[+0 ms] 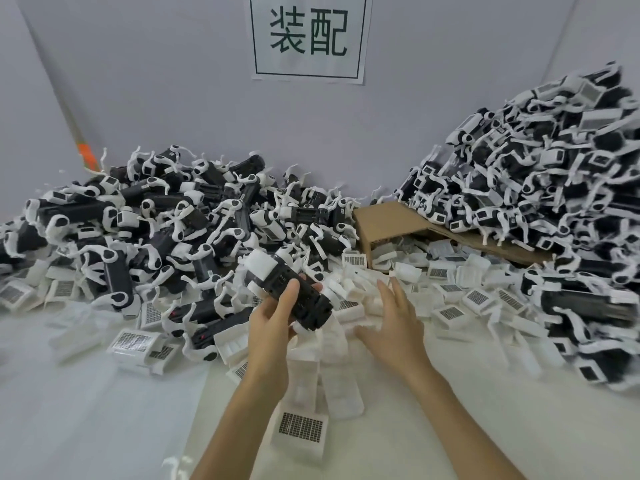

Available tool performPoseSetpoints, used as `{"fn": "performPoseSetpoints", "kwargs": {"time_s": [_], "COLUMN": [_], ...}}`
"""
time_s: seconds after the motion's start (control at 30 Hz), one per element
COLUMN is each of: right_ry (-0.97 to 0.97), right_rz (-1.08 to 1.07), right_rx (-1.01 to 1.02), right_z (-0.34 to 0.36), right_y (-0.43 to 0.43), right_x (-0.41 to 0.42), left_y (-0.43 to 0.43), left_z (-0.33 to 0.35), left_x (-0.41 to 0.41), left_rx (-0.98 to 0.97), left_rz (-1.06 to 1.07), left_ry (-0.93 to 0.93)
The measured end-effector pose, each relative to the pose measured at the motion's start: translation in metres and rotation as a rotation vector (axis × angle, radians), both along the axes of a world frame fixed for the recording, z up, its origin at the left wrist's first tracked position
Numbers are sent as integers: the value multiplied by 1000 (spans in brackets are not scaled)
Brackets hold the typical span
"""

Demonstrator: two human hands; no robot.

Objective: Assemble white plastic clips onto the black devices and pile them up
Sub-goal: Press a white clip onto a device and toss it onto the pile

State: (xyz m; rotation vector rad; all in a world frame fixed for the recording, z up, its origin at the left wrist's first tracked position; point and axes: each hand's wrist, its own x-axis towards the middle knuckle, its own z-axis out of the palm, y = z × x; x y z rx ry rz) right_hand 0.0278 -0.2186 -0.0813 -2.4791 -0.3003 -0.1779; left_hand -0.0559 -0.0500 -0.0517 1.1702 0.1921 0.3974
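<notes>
Nearest, loose white clips (300,427) lie scattered on the table (86,410). Above them the left hand (270,327) grips a black device (311,303), one clip seemingly already fitted on its far end, while the right hand (394,323) hovers with fingers spread over more clips. Behind, the broad left pile (156,220) and taller right pile (554,202) suggest much is done and plenty remains.

A single wide head-worn camera looks forward and down over the table (69,427), close in, facing the back wall (173,81).
</notes>
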Motion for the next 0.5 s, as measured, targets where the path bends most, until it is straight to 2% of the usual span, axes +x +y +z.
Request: {"fn": "performPoseSetpoints", "kwargs": {"time_s": [0.1, 0.2, 0.33, 0.5], "right_ry": [4, -37, -31, -159], "right_rz": [5, 8, 51, 5], "right_rx": [-169, -26, 63, 198], "right_z": [-8, -6, -2, 3], "right_y": [-10, -10, -7, -4], "right_x": [5, 2, -3, -6], "left_y": [-1, -2, -2, -3], "left_z": [1, 1, -2, -4], "left_x": [-1, -2, 1, 2], "left_rx": [-22, -48, -65, -87], "left_rz": [-16, -32, -56, -77], "left_ry": [23, 23, 62, 8]}}
